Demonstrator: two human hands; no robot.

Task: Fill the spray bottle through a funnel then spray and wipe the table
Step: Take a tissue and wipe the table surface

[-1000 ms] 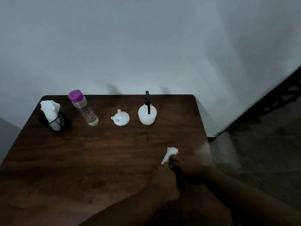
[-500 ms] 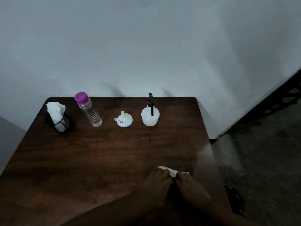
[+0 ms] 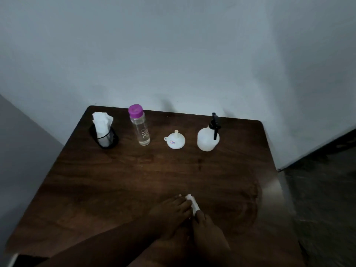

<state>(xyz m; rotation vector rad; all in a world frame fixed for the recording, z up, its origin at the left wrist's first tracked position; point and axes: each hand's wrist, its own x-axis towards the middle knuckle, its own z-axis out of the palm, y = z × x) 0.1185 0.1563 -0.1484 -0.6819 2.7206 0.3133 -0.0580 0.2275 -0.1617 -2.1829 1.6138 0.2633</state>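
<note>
A white spray bottle with a black trigger head stands at the back right of the dark wooden table. To its left a white funnel lies upside down, spout up. A clear water bottle with a purple cap stands further left. Near the front edge a folded white tissue lies flat on the wood. My left hand lays its fingers along the tissue's left side. My right hand touches the tissue's near end with a fingertip.
A black mesh holder stuffed with white tissues stands at the back left corner. Faint curved wet streaks mark the table's right side. A pale wall runs behind the table, and dark floor lies to the right.
The tissue, held up between both hands a second ago, now lies flat on the table as a narrower strip. Both hands came down onto it.
</note>
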